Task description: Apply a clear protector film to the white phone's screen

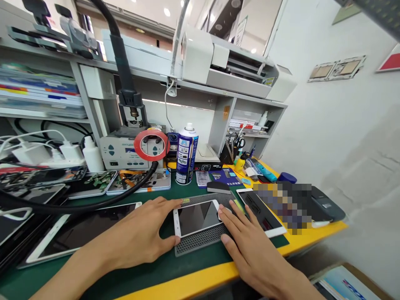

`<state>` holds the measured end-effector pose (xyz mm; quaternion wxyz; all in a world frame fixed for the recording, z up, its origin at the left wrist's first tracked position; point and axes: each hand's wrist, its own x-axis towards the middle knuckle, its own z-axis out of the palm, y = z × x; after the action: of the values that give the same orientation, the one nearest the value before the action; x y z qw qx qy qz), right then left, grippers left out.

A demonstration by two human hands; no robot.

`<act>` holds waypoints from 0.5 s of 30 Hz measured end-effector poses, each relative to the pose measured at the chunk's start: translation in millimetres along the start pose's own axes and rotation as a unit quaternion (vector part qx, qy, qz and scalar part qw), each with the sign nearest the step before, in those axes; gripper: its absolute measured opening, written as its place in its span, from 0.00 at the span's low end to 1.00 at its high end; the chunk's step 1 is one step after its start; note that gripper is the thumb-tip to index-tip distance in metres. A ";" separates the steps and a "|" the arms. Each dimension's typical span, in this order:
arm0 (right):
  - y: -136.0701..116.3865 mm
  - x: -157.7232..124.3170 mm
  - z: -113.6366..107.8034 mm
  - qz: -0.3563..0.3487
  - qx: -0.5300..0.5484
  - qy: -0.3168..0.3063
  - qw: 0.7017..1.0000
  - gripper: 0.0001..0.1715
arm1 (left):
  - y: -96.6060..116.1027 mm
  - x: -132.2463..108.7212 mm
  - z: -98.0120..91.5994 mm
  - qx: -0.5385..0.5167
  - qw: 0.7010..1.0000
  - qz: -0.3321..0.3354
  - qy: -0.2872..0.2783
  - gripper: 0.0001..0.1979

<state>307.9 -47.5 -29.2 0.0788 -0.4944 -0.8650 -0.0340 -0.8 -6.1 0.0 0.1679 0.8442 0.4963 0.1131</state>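
A white-framed smartphone [197,218] with a dark screen lies face up on a grey perforated mat [201,241]. My left hand [145,233] spans the phone's left end, index finger at the far corner and thumb at the near one. At the right end, my right hand [246,239] lies with its fingers stretched out, the fingertips touching the phone's edge. Something small and dark under those fingertips is mostly covered. A dark, rounded block [218,187] sits behind the phone at the mat's far edge.
White-framed tablets lie to the left [90,229] and right [262,212]. Behind stand a spray can [186,156], a red tape roll [152,144] and a grey control unit [117,152]. A black cable [125,203] curves across the left. The yellow table edge [187,283] runs along the front.
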 end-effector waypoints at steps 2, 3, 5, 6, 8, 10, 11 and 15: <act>0.8 9.3 -1.7 0.011 0.012 -0.015 1.000 0.32 | 0.0 -0.1 -0.2 0.004 1.000 -0.004 -0.004 0.37; 1.5 14.2 -2.1 0.018 0.016 -0.023 0.999 0.32 | 0.0 -0.1 -0.4 0.003 1.000 -0.004 -0.003 0.37; 3.2 23.7 -2.0 0.025 0.022 -0.036 0.999 0.33 | 0.1 -0.3 -1.0 -0.002 1.000 -0.002 0.000 0.36; 3.9 28.0 -1.8 0.027 0.024 -0.040 0.999 0.34 | 0.3 -0.3 -1.1 -0.004 1.000 -0.001 0.001 0.36; 3.9 35.0 -1.5 0.026 0.026 -0.043 0.998 0.36 | 0.4 -0.3 -1.1 -0.006 1.000 0.003 0.003 0.36; 1.4 39.9 -2.0 0.021 0.030 -0.045 0.998 0.38 | 0.0 -0.3 -0.3 -0.005 1.000 0.006 0.002 0.36; -1.0 41.7 -2.6 0.020 0.031 -0.046 0.998 0.38 | -0.4 -0.3 0.2 -0.004 1.000 0.008 0.003 0.36; -17.0 47.6 -6.5 0.008 0.053 -0.055 0.997 0.40 | -2.5 -0.9 1.3 -0.013 1.000 0.024 0.016 0.36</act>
<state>270.2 -16.6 -14.4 0.0577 -0.4972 -0.8648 0.0393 -2.8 -6.0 -2.2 0.1677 0.8519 0.4769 0.1368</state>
